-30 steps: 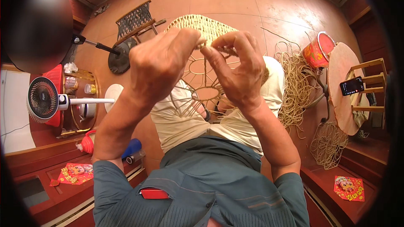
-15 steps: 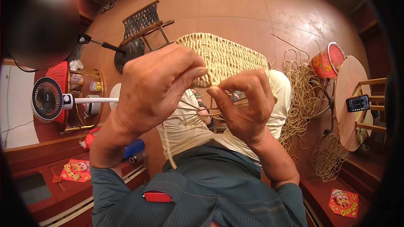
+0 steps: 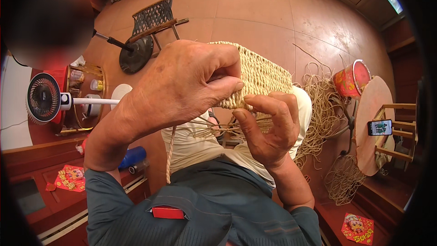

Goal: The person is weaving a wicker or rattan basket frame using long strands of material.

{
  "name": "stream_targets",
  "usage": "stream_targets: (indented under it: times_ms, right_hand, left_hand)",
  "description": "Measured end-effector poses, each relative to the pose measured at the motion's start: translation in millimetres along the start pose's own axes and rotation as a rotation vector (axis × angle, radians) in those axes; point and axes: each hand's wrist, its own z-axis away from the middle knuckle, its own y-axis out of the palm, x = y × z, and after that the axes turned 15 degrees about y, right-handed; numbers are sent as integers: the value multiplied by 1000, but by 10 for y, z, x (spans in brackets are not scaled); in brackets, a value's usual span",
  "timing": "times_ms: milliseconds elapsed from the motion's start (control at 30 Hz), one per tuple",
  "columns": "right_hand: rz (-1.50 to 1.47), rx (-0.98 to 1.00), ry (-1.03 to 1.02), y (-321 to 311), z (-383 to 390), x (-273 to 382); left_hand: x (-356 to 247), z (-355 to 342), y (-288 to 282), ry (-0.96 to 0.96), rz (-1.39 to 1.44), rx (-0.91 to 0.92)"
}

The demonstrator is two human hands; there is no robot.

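A basket-like piece woven from pale straw cord (image 3: 264, 70) is held above my lap, its near edge toward me. My left hand (image 3: 191, 79) is closed on its left end, thumb against the near edge. At that same edge, my right hand (image 3: 273, 125) has the thumb and forefinger pinched around the rim, the other fingers curled. A twisted cord end (image 3: 170, 155) hangs below my left hand. Several loose strands (image 3: 211, 128) spread under the weave, over my light trousers (image 3: 182, 143). My left hand hides the left part of the piece.
A heap of loose cord (image 3: 318, 109) lies on the floor at right, near a red bucket (image 3: 353, 79) and a round wooden board (image 3: 375, 100) bearing a phone (image 3: 380, 127). At left are a fan (image 3: 44, 98) and a glass-shelved stand (image 3: 63, 130); a folding chair (image 3: 157, 23) stands beyond.
My left hand has moved right along the weave and covers more of it. The hanging cord end now looks tightly twisted. My right hand stays at the near edge; the view has shifted slightly.
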Motion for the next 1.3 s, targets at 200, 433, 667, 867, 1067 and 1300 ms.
stream_targets:
  times_ms: [200, 433, 667, 867, 1067, 1300]
  right_hand:
    - [-17, -9, 14, 17, 36, 29]
    - [19, 10, -42, -8, 4, 9]
    - [1, 23, -35, 53, -22, 22]
    - [22, 13, 4, -26, -7, -21]
    - [-79, -41, 7, 157, -131, 66]
    - [-94, -136, 11, 152, -62, 24]
  left_hand:
    - [82, 2, 61, 66, -6, -30]
    - [160, 12, 109, 181, -37, -71]
    - [139, 149, 55, 80, 37, -144]
    - [157, 105, 11, 333, -375, -309]
    - [55, 365, -87, 376, -279, -48]
    - [86, 227, -22, 416, -264, 144]
